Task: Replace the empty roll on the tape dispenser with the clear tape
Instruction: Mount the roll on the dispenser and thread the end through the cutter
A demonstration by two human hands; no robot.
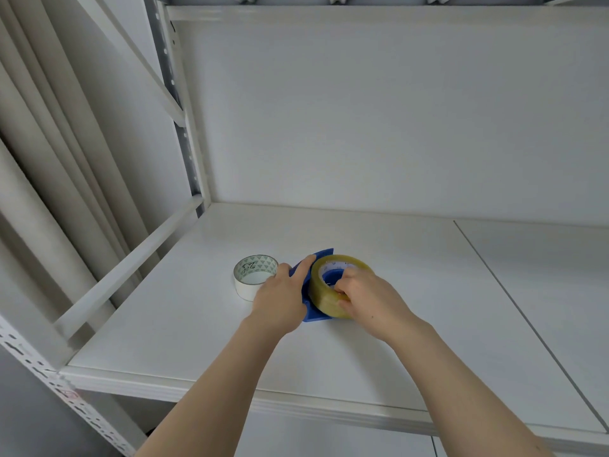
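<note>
my left hand lies flat on the blue tape dispenser, fingers stretched out and pressing it against the white shelf, the index finger reaching along its upper edge. my right hand is curled around the clear tape, thumb on the outer band and fingertips tucked into its core, where the blue hub shows through. the roll sits against the dispenser's right side, tilted. the empty roll, a white ring with a green pattern inside, stands on the shelf just beside my left hand.
</note>
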